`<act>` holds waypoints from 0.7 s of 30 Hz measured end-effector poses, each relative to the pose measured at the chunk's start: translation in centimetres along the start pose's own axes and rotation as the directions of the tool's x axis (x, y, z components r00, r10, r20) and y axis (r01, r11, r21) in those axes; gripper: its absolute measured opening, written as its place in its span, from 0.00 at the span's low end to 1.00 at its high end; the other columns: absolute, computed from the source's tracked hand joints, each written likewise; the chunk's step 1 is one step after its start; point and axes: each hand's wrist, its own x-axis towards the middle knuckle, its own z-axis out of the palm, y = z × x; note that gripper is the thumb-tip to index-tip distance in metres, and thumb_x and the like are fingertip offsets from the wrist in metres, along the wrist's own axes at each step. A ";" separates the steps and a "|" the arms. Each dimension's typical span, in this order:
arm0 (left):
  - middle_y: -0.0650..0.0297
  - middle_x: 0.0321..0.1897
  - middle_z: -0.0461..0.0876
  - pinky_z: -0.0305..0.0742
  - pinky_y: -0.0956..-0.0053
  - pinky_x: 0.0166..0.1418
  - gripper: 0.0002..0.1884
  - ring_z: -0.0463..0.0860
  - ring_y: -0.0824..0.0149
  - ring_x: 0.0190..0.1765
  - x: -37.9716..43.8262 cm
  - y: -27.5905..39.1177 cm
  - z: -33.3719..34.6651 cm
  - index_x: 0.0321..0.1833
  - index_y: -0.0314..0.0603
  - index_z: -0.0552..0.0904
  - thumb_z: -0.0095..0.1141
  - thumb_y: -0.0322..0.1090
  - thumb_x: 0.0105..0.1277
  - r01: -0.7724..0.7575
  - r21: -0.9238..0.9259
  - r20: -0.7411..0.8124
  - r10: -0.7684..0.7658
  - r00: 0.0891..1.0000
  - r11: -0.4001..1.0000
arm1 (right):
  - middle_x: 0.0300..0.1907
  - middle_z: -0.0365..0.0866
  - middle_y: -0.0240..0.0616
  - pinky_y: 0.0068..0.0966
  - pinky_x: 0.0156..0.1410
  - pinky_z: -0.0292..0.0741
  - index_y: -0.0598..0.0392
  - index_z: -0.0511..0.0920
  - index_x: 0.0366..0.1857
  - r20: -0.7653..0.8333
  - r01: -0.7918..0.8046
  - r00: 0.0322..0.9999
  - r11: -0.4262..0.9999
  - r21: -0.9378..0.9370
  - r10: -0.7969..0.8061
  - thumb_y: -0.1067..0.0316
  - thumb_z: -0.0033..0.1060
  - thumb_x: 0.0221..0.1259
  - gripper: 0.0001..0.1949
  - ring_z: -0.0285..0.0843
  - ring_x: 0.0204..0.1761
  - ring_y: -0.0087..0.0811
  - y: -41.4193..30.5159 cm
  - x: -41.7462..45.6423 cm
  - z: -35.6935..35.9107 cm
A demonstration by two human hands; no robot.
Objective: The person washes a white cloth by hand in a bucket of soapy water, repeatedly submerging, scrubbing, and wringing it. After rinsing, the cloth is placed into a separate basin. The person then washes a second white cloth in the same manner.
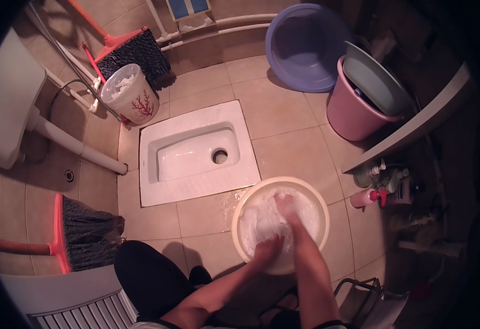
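Observation:
A cream plastic basin point(324, 230) stands on the tiled floor in front of me, holding sudsy water and a wet white cloth point(266, 220). My left hand point(269, 249) grips the cloth's near side, just inside the rim. Farther in, my right hand point(284, 207) has hold of the cloth's far part among the suds. That hand is slightly blurred, and foam and cloth hide some of its fingers. Bunched cloth lies between my two hands and along the left half of the basin.
A white squat toilet point(199, 189) is set in the floor beyond the basin. Around it are a waste bin point(135, 100), mops point(88, 234), a blue-purple tub point(305, 76) and a pink bucket point(353, 111). Pump bottles point(365, 198) stand to the right; wet spots mark the tiles.

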 end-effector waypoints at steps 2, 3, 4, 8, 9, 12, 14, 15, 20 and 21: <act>0.48 0.29 0.77 0.70 0.58 0.39 0.21 0.77 0.49 0.36 -0.2 0.2 0.4 0.40 0.35 0.72 0.28 0.46 0.65 0.042 -0.058 -0.033 -0.044 0.998 0.997 | 0.46 0.71 0.52 0.32 0.56 0.64 0.56 0.67 0.51 0.097 0.025 0.994 0.989 0.145 -0.039 0.46 0.47 0.49 0.28 0.67 0.52 0.48 0.3 0.7 -2.7; 0.48 0.29 0.78 0.70 0.58 0.39 0.21 0.77 0.50 0.37 -0.1 0.3 0.8 0.40 0.35 0.72 0.29 0.45 0.65 0.053 -0.086 -0.037 -0.056 0.998 0.995 | 0.46 0.71 0.52 0.32 0.56 0.64 0.56 0.67 0.52 0.155 0.065 0.984 0.987 0.148 -0.088 0.45 0.47 0.49 0.29 0.67 0.52 0.48 1.3 0.2 -3.9; 0.48 0.30 0.78 0.70 0.58 0.40 0.19 0.76 0.50 0.39 0.2 -1.6 0.6 0.41 0.34 0.72 0.33 0.44 0.63 0.096 -0.213 -0.105 -0.121 0.987 0.972 | 0.44 0.72 0.54 0.31 0.55 0.65 0.47 0.69 0.51 0.333 0.170 0.922 0.980 0.106 -0.196 0.46 0.46 0.50 0.25 0.68 0.50 0.48 -5.8 -5.9 -8.8; 0.49 0.33 0.78 0.69 0.62 0.44 0.15 0.76 0.52 0.41 4.5 -8.4 4.8 0.40 0.35 0.74 0.43 0.41 0.59 -0.026 -0.512 -0.084 -0.020 0.996 0.858 | 0.36 0.75 0.48 0.38 0.52 0.67 0.45 0.70 0.49 0.260 0.418 0.898 0.872 -0.255 -0.354 0.46 0.48 0.49 0.24 0.70 0.46 0.46 -5.6 -13.8 -6.0; 0.48 0.34 0.77 0.68 0.63 0.46 0.14 0.76 0.52 0.41 5.7 -10.9 6.7 0.40 0.36 0.75 0.44 0.39 0.59 -0.069 -0.548 -0.047 0.052 0.998 0.833 | 0.37 0.74 0.47 0.38 0.50 0.68 0.48 0.73 0.42 0.094 0.469 0.883 0.874 -0.127 -0.460 0.46 0.48 0.48 0.21 0.70 0.46 0.45 -5.3 -15.3 -4.4; 0.46 0.31 0.77 0.70 0.61 0.42 0.15 0.77 0.50 0.38 6.2 -10.5 7.0 0.34 0.32 0.77 0.51 0.40 0.52 0.025 -0.359 -0.139 -0.079 0.987 0.933 | 0.37 0.75 0.46 0.37 0.49 0.69 0.50 0.76 0.34 -0.252 0.316 0.930 0.933 0.174 -0.268 0.47 0.49 0.47 0.18 0.71 0.46 0.43 -4.1 -14.0 -0.9; 0.44 0.29 0.77 0.69 0.58 0.41 0.15 0.76 0.47 0.36 5.3 -7.0 3.8 0.32 0.30 0.77 0.49 0.38 0.53 0.095 -0.325 -0.121 -0.141 0.982 0.941 | 0.36 0.75 0.45 0.37 0.48 0.69 0.50 0.77 0.31 -0.261 0.184 0.955 0.970 0.158 -0.138 0.50 0.50 0.47 0.16 0.72 0.45 0.43 -3.0 -10.5 0.4; 0.44 0.29 0.76 0.69 0.58 0.41 0.14 0.76 0.47 0.36 4.9 -5.9 2.8 0.31 0.30 0.76 0.47 0.38 0.54 0.139 -0.277 -0.076 -0.165 0.983 0.951 | 0.36 0.76 0.45 0.36 0.48 0.69 0.50 0.77 0.32 -0.189 0.094 0.978 0.994 0.052 -0.083 0.50 0.50 0.47 0.16 0.72 0.45 0.42 -2.6 -8.8 1.0; 0.44 0.30 0.76 0.69 0.59 0.41 0.16 0.76 0.48 0.36 4.3 -6.2 2.1 0.31 0.32 0.76 0.40 0.39 0.60 0.000 0.173 -0.030 0.005 1.000 0.985 | 0.36 0.77 0.44 0.33 0.47 0.69 0.50 0.77 0.35 0.022 -0.039 0.999 0.960 -0.278 0.047 0.54 0.51 0.47 0.15 0.74 0.43 0.39 -0.6 -5.6 4.3; 0.45 0.30 0.76 0.69 0.59 0.42 0.16 0.76 0.48 0.37 4.1 -6.0 1.9 0.33 0.33 0.76 0.39 0.39 0.60 0.024 0.108 -0.015 -0.023 1.000 0.994 | 0.36 0.77 0.44 0.32 0.47 0.70 0.50 0.77 0.36 0.019 -0.043 0.999 0.958 -0.284 0.050 0.55 0.52 0.47 0.15 0.74 0.42 0.39 -0.4 -5.6 4.6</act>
